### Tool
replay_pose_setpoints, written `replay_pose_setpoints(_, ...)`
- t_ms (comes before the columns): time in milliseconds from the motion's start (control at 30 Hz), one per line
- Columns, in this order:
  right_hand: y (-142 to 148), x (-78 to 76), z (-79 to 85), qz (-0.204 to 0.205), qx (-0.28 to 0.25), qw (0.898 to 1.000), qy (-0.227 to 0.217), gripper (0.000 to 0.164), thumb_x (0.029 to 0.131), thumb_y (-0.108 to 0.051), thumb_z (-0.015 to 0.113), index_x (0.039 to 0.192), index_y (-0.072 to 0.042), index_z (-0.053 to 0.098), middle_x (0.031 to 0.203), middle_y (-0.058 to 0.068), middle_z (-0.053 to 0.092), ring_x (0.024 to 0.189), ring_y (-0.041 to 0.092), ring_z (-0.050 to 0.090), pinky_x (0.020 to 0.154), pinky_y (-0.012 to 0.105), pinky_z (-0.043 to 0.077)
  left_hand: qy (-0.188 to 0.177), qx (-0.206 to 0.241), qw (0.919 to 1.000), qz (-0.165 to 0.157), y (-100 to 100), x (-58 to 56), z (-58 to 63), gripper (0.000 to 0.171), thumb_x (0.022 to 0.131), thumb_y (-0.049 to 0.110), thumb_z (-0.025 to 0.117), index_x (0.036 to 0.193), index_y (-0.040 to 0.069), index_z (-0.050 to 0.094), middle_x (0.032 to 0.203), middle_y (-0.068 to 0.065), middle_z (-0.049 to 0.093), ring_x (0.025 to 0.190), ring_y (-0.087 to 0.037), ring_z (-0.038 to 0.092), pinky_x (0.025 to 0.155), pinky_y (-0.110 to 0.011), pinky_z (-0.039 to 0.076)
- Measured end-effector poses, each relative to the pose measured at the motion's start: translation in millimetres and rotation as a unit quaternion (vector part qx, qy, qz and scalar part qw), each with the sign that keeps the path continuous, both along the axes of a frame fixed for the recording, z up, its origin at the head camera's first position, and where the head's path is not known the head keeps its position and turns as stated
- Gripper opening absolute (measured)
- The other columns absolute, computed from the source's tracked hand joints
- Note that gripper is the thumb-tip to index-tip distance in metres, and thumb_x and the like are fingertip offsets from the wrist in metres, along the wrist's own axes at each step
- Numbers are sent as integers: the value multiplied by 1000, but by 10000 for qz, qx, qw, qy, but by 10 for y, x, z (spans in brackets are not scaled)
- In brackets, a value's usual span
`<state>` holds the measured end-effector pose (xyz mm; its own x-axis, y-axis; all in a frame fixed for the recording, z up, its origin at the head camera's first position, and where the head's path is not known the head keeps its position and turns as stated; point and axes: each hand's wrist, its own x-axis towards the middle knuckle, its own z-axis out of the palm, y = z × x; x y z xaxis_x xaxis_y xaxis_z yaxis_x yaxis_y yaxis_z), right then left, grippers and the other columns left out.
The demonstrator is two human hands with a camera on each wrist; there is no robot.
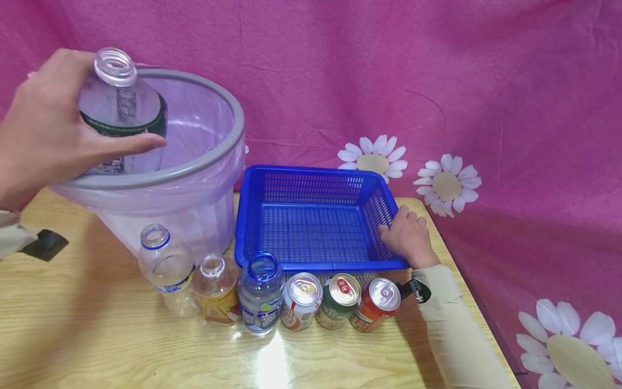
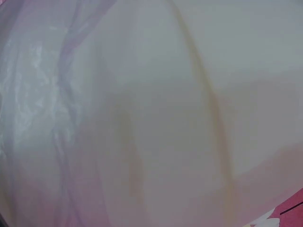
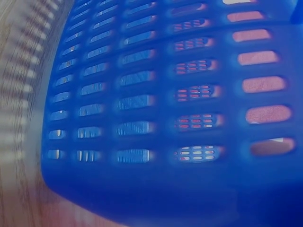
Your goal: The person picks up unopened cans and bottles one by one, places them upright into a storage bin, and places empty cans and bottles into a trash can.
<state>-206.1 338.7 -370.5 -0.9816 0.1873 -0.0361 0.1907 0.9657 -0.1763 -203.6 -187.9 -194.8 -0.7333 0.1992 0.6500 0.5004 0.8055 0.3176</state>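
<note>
My left hand [image 1: 53, 121] grips a clear plastic bottle [image 1: 126, 105] with a dark green label, thumb and fingers on opposite sides. The uncapped bottle is over the mouth of the lined trash bin [image 1: 233, 124], its lower part below the rim's near edge. In the left wrist view the bin's pale wall [image 2: 161, 118] fills nearly everything. My right hand [image 1: 410, 237] holds the right rim of the blue plastic basket [image 1: 316, 267], thumb on the inner side. The right wrist view shows the basket's slotted outer wall [image 3: 156, 184] close up.
In front of the bin and basket stand a clear bottle [image 1: 167, 265], an orange-labelled bottle [image 1: 218, 302], a blue-tinted bottle [image 1: 259, 302], a white can [image 1: 298, 308], a green can [image 1: 337, 305] and a red can [image 1: 374, 310]. A pink flowered cloth [image 1: 301, 81] hangs behind.
</note>
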Motion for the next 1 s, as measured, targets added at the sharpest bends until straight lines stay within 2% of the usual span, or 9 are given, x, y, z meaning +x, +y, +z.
replay_pose_setpoints(33,0,0,3,1,-7,10000,8,61,99,-37,53,128,15,40,121,39,53,111,52,49,98,63,44,-74,2,10000,24,5,2,7,102,62,41,97,147,9,51,125,-20,59,106,-3,41,91,-23,27)
replay_pose_setpoints(67,3,1,5,0,-5,10000,15,61,99,-37,53,128,15,40,121,39,53,111,52,49,98,64,45,-164,7,9999,26,13,9,18,101,63,40,97,148,10,51,127,-21,60,107,-10,44,92,-24,28)
replay_pose_setpoints(133,5,4,8,-8,-20,10000,26,61,99,-37,53,128,15,40,121,39,53,110,52,48,97,63,45,-379,7,9993,50,31,21,42,100,65,37,96,149,10,50,130,-21,59,111,-13,45,96,-27,30)
replay_pose_setpoints(167,6,4,10,-11,-26,10000,27,61,99,-37,53,128,15,40,121,39,52,110,52,48,96,63,45,-454,11,9990,34,41,26,53,99,66,36,96,149,9,50,131,-22,58,112,-21,47,98,-29,31)
replay_pose_setpoints(267,3,6,13,-20,-52,10000,22,61,99,-37,53,128,15,40,120,39,52,109,52,48,95,63,46,-693,34,9976,-8,57,34,85,98,68,34,95,148,5,49,135,-27,56,120,-43,48,105,-50,35)
replay_pose_setpoints(433,-12,12,8,-61,-83,9999,-28,61,99,-37,53,129,14,39,120,38,52,109,51,49,94,63,48,-1001,-101,9949,16,37,12,106,99,70,35,94,150,3,46,137,-31,53,123,-48,48,102,-65,35)
replay_pose_setpoints(567,-15,14,10,-59,-72,10000,-12,60,99,-37,54,128,14,40,119,38,53,109,52,49,93,63,48,-1225,-185,9923,88,22,7,111,100,72,38,93,153,5,43,139,-32,51,124,-49,46,100,-67,34)
replay_pose_setpoints(800,-13,20,16,-47,-92,9999,0,60,99,-37,53,128,14,40,120,39,53,109,52,49,93,63,47,-1271,-394,9911,51,27,-18,99,101,72,42,93,154,10,43,135,-28,54,120,-46,49,95,-61,37)
replay_pose_setpoints(1000,-13,19,20,-14,-79,10000,23,59,99,-36,53,127,15,40,120,39,53,109,52,48,94,63,46,-1303,-590,9897,49,2,-44,91,104,70,47,93,156,17,42,135,-26,56,121,-45,51,96,-64,38)
